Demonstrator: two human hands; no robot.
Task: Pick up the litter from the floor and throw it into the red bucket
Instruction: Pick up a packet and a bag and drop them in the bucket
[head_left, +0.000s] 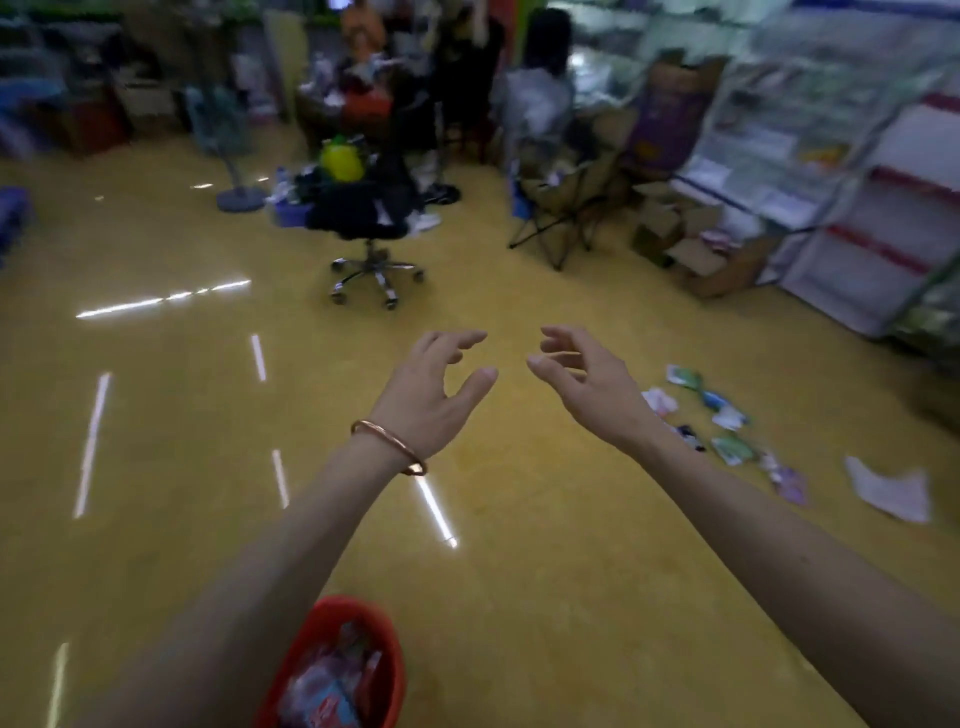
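Note:
Both my arms reach forward over a yellow floor. My left hand (431, 389), with a copper bangle on the wrist, holds nothing and its fingers are loosely spread. My right hand (582, 376) is likewise empty with relaxed fingers. The red bucket (306, 654) stands at the bottom edge below my left forearm, with several wrappers inside. Several pieces of litter (727, 421) lie scattered on the floor to the right of my right forearm, and a white sheet of paper (888, 491) lies further right.
A black office chair (363, 223) piled with things stands ahead. A folding chair (561, 208) and open cardboard boxes (696, 249) sit at the right, before white shelving (872, 223). People sit at a table far back. A fan stand (239, 197) is at the left.

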